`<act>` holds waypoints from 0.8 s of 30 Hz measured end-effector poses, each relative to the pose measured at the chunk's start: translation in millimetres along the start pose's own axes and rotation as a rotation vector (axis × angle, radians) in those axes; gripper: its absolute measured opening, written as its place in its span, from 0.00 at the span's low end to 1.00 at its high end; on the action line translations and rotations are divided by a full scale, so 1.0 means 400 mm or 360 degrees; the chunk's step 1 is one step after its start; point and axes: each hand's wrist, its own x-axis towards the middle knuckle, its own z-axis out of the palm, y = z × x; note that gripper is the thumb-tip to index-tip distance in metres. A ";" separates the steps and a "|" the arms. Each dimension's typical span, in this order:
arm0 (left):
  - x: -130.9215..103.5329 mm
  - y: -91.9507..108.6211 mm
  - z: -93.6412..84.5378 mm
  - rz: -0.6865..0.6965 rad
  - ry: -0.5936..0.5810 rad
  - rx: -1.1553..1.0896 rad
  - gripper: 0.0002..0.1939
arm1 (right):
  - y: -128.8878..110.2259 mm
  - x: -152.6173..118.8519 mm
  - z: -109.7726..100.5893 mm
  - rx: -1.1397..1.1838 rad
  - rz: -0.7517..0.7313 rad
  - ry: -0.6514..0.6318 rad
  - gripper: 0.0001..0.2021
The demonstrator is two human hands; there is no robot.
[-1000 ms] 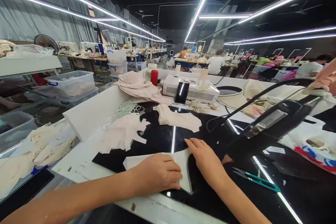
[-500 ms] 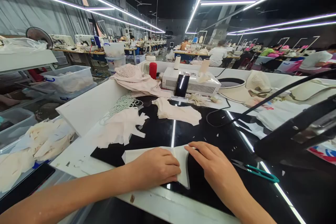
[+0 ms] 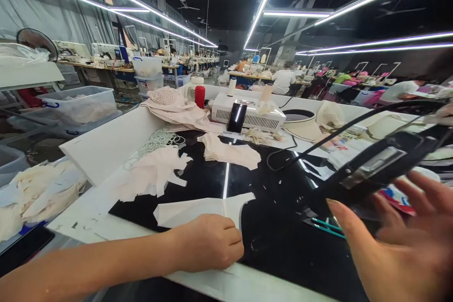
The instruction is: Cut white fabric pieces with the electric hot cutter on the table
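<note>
A cream-white cut fabric piece [image 3: 189,211] lies on the black glossy work surface in front of me. My left hand [image 3: 215,244] rests on its near edge, fingers curled together over the cloth and hiding part of it. At the right, my right hand [image 3: 399,240] is raised and blurred, thumb and fingers spread with nothing between them. It is beside a black arm-like device [image 3: 368,170] with a cable, and whether they touch I cannot tell. Teal-handled thread snips [image 3: 327,227] lie on the black surface left of that hand, partly hidden.
Further back lie a stack of cream fabric pieces [image 3: 230,151] and scattered pale cut pieces [image 3: 155,170]. A phone [image 3: 236,118] leans on a white vented box [image 3: 247,112]. A black cable [image 3: 339,128] arches over the right side. Plastic bins [image 3: 81,106] stand left.
My right hand has left the fabric's right edge and moved right and up toward the black device, its fingers opening. The device appears shifted. My left hand stays on the cloth.
</note>
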 end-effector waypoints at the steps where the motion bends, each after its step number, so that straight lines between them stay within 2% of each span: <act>1: -0.003 0.002 0.005 -0.0010 0.0002 0.0005 0.12 | -0.008 0.003 0.022 0.0005 0.0036 -0.0018 0.59; 4: -0.014 0.006 0.021 -0.0074 0.0004 -0.0017 0.11 | -0.019 0.002 0.070 0.0082 0.0199 -0.0095 0.58; 10: -0.014 0.008 0.049 -0.0186 0.0050 -0.0098 0.12 | 0.007 -0.003 0.111 0.0237 0.0542 -0.0143 0.41; 13: -0.007 0.009 0.053 -0.0239 0.0091 -0.0178 0.12 | 0.000 0.000 0.131 0.0270 0.0546 -0.0172 0.32; 18: 0.000 0.011 0.047 -0.0349 0.0123 -0.0378 0.08 | -0.055 -0.006 0.162 0.0437 0.0414 -0.0248 0.20; 21: -0.002 0.008 0.035 -0.0360 0.0131 -0.0439 0.08 | -0.080 -0.026 0.167 0.0497 0.0380 -0.0292 0.20; 24: -0.007 0.002 0.017 -0.0318 0.0081 -0.0469 0.05 | -0.098 -0.057 0.166 0.0593 0.0450 -0.0329 0.28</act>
